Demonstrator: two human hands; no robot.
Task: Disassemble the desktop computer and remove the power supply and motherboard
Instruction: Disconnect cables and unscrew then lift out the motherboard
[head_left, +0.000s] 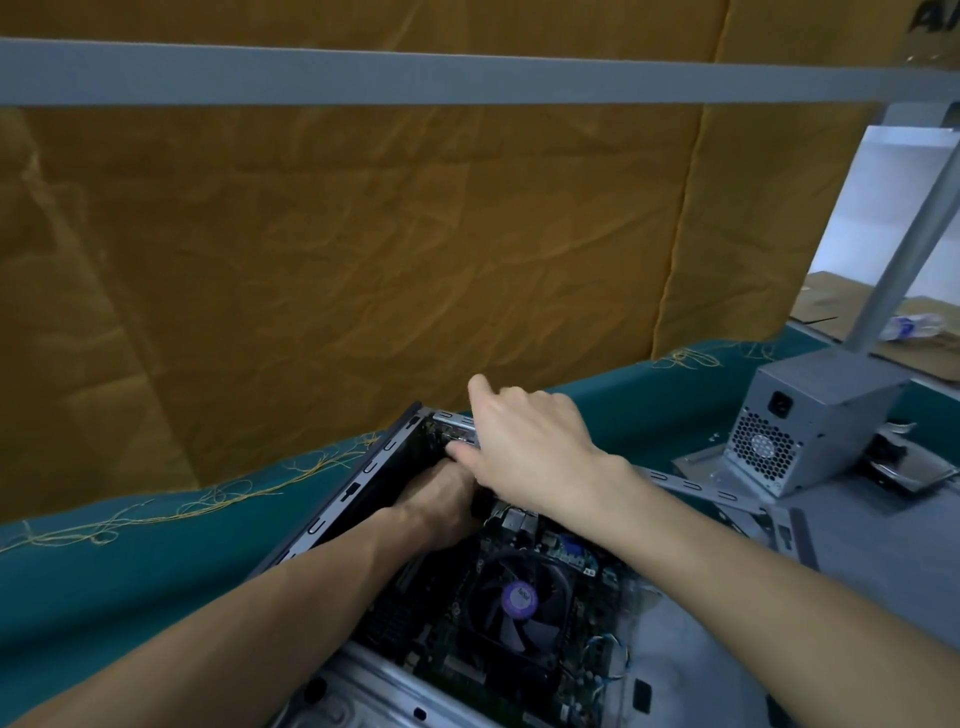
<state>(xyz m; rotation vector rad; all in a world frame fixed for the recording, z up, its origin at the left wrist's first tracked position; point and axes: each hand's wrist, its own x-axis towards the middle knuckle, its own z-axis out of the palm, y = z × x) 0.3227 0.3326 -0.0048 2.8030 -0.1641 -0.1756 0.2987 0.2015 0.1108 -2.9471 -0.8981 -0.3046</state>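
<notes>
The open computer case (332, 512) lies on the teal-covered bench, with the green motherboard (452, 644) inside it. A black CPU fan (519, 597) with a purple label sits on the board. My left hand (441, 499) reaches deep into the case's far corner, its fingers hidden under my right hand. My right hand (524, 441) rests over the case's rear metal edge with fingers curled on it. The grey power supply (800, 426) stands outside the case at the right.
A removed grey metal bracket (696, 480) lies by the power supply, and a drive-like part (909, 467) sits behind it. Brown cardboard (363, 234) walls off the back. A grey frame bar (467, 78) crosses overhead. A plastic bottle (914, 326) lies at the far right.
</notes>
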